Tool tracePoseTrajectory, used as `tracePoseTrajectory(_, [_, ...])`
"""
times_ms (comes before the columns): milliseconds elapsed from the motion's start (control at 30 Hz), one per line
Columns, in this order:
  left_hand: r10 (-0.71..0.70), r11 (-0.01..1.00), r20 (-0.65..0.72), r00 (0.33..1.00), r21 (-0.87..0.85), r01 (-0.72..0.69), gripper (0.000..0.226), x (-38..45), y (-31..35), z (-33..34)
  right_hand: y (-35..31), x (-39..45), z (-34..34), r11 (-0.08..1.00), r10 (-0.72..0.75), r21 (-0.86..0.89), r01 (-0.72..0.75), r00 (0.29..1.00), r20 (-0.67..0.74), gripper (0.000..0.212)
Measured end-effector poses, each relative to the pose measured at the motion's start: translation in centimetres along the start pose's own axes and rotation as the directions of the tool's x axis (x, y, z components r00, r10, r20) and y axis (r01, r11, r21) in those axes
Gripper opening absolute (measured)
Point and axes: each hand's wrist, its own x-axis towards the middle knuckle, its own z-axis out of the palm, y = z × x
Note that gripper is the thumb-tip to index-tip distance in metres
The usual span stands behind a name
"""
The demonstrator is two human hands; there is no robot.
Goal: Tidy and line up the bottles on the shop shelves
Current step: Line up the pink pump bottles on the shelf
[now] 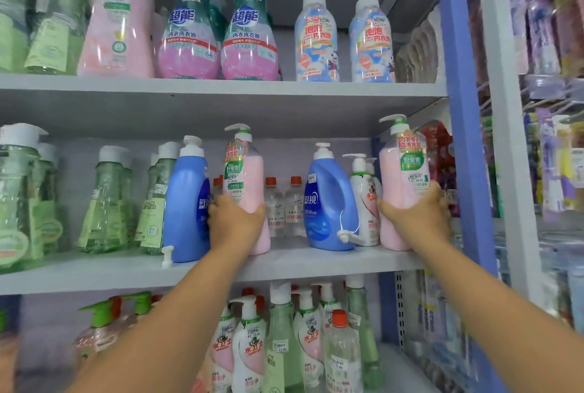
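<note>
**Holding two pink pump bottles on the middle shelf**

Gripping one pink bottle in each hand, we have both on the middle shelf (132,269). Our left hand (235,222) curls its fingers round the lower body of the left pink bottle (248,184), which leans slightly and stands near the shelf's front edge. Our right hand (417,214) wraps the right pink bottle (403,171) at the shelf's right end, beside the blue upright (464,139); its thumb lies across the label. Both bottles are translucent, filled with pink liquid, with white pumps and green-and-white labels.

Between them stand a blue detergent jug (330,200) and a white pump bottle (363,203); small red-capped clear bottles (284,203) sit at the back. Another blue jug (186,200) touches our left hand's side. Bare shelf shows along the front edge between the two pink bottles.
</note>
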Motion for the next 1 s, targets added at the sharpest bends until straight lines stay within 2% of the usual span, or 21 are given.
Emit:
tracePoseTrajectory(133, [-0.016, 0.989, -0.062, 0.998, 0.146, 0.025, 0.103, -0.5, 0.1, 0.2, 0.0, 0.0, -0.5, 1.0, -0.015, -0.005, 0.015, 0.999, 0.052, 0.11])
tracePoseTrajectory(200, [-0.038, 0.998, 0.005, 0.999, 0.053, 0.038, 0.099, -0.8, 0.3, 0.3, -0.2, -0.4, -1.1, 1.0, -0.027, 0.013, 0.027, 0.997, 0.075, 0.111])
tracePoseTrajectory(267, [-0.061, 0.99, 0.122, 0.991, -0.121, 0.076, 0.089, -0.6, 0.3, 0.3, -0.4, -1.1, -1.6, 0.998, -0.058, 0.038, 0.056, 0.995, 0.075, 0.11])
tracePoseTrajectory(333, [-0.064, 0.979, 0.176, 0.982, -0.18, 0.096, 0.083, -0.8, 0.3, -0.1, -0.7, -1.9, -2.1, 0.994, -0.089, 0.065, 0.084, 0.993, 0.074, 0.104])
tracePoseTrajectory(467, [-0.003, 1.0, 0.055, 0.998, 0.008, 0.003, 0.089, -3.0, 0.9, -1.3, -1.9, -4.0, -3.3, 0.984, -0.113, 0.144, 0.102, 0.991, 0.077, 0.097])
tracePoseTrajectory(600, [0.042, 0.997, 0.006, 0.999, -0.07, -0.042, 0.092, -6.7, 2.5, -3.4, -3.2, -7.8, -5.7, 0.945, -0.12, 0.316, 0.085, 0.988, 0.093, 0.091])
tracePoseTrajectory(733, [0.118, 0.987, -0.067, 0.991, -0.098, -0.124, 0.095, -11.7, 3.2, -7.1, -3.1, -13.3, -7.6, 0.905, -0.186, 0.412, 0.104, 0.969, 0.164, 0.085])
tracePoseTrajectory(867, [0.098, 0.988, -0.129, 0.987, -0.106, -0.112, 0.092, -17.9, 0.6, -11.4, -3.5, -18.6, -8.3, 0.883, -0.143, 0.469, -0.009, 0.947, 0.287, 0.089])
tracePoseTrajectory(1000, [0.002, 0.991, -0.139, 0.99, -0.133, -0.021, 0.086, -22.4, -5.2, -15.7, -5.1, -24.4, -7.8, 0.871, -0.181, 0.489, -0.039, 0.901, 0.394, 0.077])
